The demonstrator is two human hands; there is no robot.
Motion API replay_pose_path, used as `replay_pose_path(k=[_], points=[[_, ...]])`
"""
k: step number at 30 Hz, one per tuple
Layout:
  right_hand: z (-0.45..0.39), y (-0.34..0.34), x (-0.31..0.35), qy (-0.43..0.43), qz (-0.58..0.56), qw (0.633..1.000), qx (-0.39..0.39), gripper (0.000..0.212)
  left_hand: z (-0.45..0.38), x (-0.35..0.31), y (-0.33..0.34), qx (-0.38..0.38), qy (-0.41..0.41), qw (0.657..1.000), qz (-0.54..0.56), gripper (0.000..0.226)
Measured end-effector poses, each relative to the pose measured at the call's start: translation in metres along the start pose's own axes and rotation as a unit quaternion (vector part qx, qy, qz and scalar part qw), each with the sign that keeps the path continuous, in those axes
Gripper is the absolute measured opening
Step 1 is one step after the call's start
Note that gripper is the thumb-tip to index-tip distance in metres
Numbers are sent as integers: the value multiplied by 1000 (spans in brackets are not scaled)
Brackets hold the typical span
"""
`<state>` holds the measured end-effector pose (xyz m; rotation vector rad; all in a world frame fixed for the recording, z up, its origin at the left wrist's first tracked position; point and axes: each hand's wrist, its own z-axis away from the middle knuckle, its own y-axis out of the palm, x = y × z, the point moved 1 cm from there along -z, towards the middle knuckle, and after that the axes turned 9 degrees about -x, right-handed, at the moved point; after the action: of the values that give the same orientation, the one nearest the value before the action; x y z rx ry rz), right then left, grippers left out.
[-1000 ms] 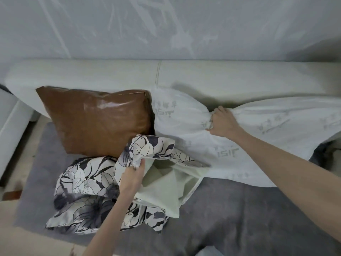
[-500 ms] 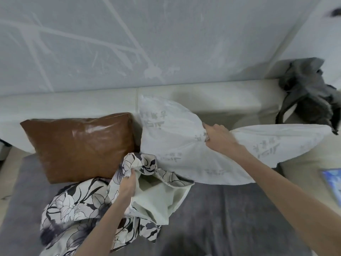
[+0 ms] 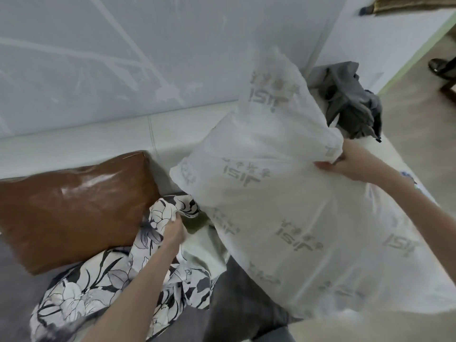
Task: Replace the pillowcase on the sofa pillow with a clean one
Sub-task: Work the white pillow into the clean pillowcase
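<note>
A big white pillow insert [image 3: 283, 198] with grey printed logos is lifted off the sofa and tilted, its lower corner pointing down at the pillowcase opening. My right hand [image 3: 345, 161] grips its upper right edge. A black-and-white floral pillowcase [image 3: 103, 287] lies crumpled on the seat at the lower left, its pale lining showing. My left hand [image 3: 174, 232] pinches the rim of its opening and holds it up.
A brown leather cushion [image 3: 74, 211] leans against the white sofa backrest [image 3: 98, 141] at the left. A grey cloth [image 3: 350, 99] is heaped on the sofa's right end. A dark grey cover [image 3: 246, 312] lies over the seat. Floor and a dark shoe [image 3: 441, 66] show at the far right.
My right hand has swung the white insert up and toward me, from lying along the backrest to hanging tilted over the pillowcase. My left hand keeps its hold on the pillowcase rim.
</note>
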<state>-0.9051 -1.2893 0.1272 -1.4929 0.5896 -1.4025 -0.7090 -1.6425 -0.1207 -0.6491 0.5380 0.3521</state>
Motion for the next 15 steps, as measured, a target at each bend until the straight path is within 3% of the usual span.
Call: replay_pose_path(k=[6,10,13,15], points=[[-10,86,-105,133,2,986,96,53,-17,21,29,-9,11,994,-108,49],[-17,181,-173,210,148,956,142,38,-24,58,59,26,36,990,-133,41],[-30,228,-198,218,168,955,115,30,-34,82,88,7,61,979,-196,45],[-47,254,-198,181,165,968,51,52,-43,92,107,-11,92,961,-260,48]])
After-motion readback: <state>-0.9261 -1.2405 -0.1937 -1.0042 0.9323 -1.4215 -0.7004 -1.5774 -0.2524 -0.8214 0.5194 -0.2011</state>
